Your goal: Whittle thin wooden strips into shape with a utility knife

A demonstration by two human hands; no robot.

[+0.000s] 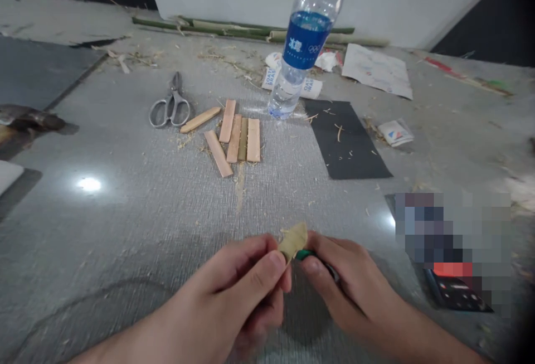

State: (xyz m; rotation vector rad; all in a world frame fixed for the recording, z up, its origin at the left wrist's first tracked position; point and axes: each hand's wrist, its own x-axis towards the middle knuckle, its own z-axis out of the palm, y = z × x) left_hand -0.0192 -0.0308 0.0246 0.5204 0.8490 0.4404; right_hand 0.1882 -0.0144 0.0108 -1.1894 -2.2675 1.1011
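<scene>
My left hand (251, 286) pinches a short pale-green bamboo strip (294, 239) between thumb and fingers, its cut, tapered end pointing up and away from me. My right hand (345, 272) is closed around a small tool with a green part (304, 254), which sits close against the strip. Most of that tool is hidden by my fingers, so its kind is unclear. Thin shavings cling to the strip. Beyond my hands lie several flat bamboo pieces (253, 140), one of them with a pointed end (201, 120).
Grey-handled scissors (170, 106) lie left of the bamboo pieces. Behind them stands a clear water bottle (307, 40). To the right are a black sheet (350, 141), a small packet (396, 132) and a phone (455, 291), partly blurred. Long bamboo stalks (234, 28) lie along the back.
</scene>
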